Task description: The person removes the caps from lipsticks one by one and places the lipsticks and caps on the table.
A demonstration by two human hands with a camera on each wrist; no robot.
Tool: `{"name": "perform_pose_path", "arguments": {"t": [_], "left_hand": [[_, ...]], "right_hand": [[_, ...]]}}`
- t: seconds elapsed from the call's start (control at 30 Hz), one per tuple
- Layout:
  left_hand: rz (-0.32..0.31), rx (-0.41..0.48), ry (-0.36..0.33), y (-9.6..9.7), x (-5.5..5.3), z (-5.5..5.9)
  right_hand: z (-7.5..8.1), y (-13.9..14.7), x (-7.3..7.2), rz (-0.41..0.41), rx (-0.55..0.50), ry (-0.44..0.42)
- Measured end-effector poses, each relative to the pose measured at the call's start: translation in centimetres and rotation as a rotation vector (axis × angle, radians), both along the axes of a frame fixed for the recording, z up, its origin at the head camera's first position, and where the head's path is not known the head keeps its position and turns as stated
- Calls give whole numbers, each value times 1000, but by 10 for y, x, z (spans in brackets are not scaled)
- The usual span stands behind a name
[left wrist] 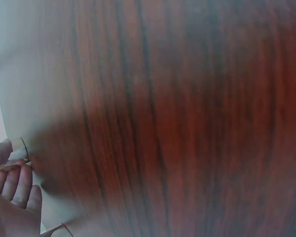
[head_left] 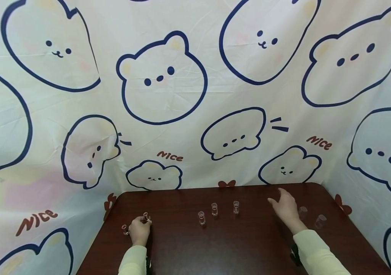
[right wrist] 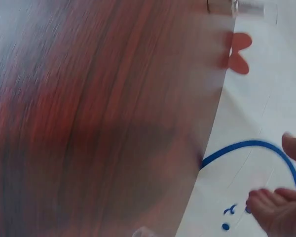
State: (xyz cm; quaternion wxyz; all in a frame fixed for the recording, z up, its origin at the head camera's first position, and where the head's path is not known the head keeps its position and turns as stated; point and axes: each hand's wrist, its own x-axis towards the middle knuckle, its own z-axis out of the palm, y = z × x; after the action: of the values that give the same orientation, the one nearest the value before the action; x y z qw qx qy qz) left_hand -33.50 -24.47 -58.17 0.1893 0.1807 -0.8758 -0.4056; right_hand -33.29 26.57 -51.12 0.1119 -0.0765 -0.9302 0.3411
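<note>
My left hand [head_left: 139, 231], at the left side of the table, pinches a small glass with a brownish rim [head_left: 146, 216] between thumb and fingers. Part of that glass [left wrist: 18, 144] shows beside the thumb in the left wrist view. Just left of this hand, a second small glass [head_left: 125, 229] stands near the table's edge. On the right, my right hand [head_left: 285, 206] is held over the table with its fingers extended and thumb apart, gripping nothing. Two clear cups, one nearer [head_left: 303, 212] and one farther right [head_left: 320, 221], are beside that hand.
Three small clear glasses, the left [head_left: 201, 218], middle [head_left: 214, 209] and right [head_left: 236, 207], stand around the middle of the dark wooden table [head_left: 222, 248]. A pale curtain [head_left: 188, 152] with bear drawings hangs along the table's back and sides.
</note>
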Motion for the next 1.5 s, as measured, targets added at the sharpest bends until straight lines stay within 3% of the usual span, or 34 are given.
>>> {"name": "perform_pose_path", "arguments": {"t": [0.27,0.53,1.13,1.5], "left_hand": [[3,8,-8,-1,-1,-2],[-1,9,-14,-1,-1,-4],[-6,10,-21,-1,-2,-5],[6,-3,-12,-2,-2,-4]], "right_hand": [[-5,-36,0,186,-78,23],[-16,-61,-3,274,-122,1],[-37,-85,-16,279,-171,-31],[-46,-92,-25,287,-166,-8]]}}
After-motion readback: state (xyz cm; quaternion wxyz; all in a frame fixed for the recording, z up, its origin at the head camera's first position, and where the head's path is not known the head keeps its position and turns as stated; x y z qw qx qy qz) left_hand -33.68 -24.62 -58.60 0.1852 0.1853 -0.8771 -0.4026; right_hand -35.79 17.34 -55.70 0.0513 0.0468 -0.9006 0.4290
